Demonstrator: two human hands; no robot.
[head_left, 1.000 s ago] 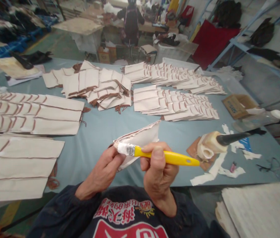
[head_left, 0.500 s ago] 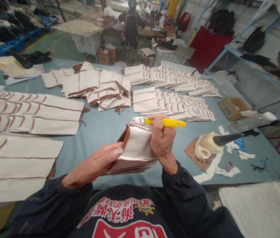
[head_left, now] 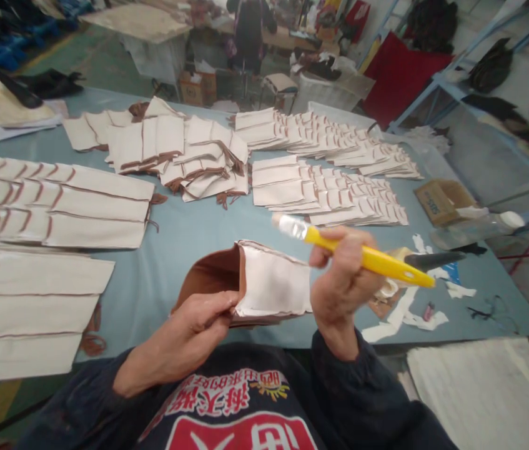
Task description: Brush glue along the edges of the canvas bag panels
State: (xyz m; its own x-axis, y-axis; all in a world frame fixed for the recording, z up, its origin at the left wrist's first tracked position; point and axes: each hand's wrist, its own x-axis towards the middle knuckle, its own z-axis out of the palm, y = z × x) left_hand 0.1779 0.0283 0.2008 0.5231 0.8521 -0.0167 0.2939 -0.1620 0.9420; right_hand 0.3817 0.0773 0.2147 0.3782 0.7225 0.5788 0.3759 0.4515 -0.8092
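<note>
A cream fabric piece with a brown lining (head_left: pixel 273 281) lies at the table's near edge, its left end gaping so the brown inside shows. My left hand (head_left: pixel 189 334) pinches that open edge between thumb and fingers. Above the piece's right end, my right hand (head_left: pixel 346 281) is closed around a yellow-handled paintbrush (head_left: pixel 386 264). The brush's pale bristles point left and hang clear of the fabric. Behind my right forearm stands a glue pot with a dark nozzle (head_left: pixel 433 259), partly hidden by the hand and brush handle.
Overlapping rows of cream pieces (head_left: pixel 100 215) cover the table's left side. More rows (head_left: pixel 330 190) lie at back right, and a loose heap (head_left: pixel 175 150) at back centre. A cardboard box (head_left: pixel 444 203), a clear bottle (head_left: pixel 479 230) and white scraps (head_left: pixel 390 322) sit on the right.
My right hand has left the fabric and moved right with the brush, now tilted. The piece's left end has opened wider, and my left hand has shifted down along its edge.
</note>
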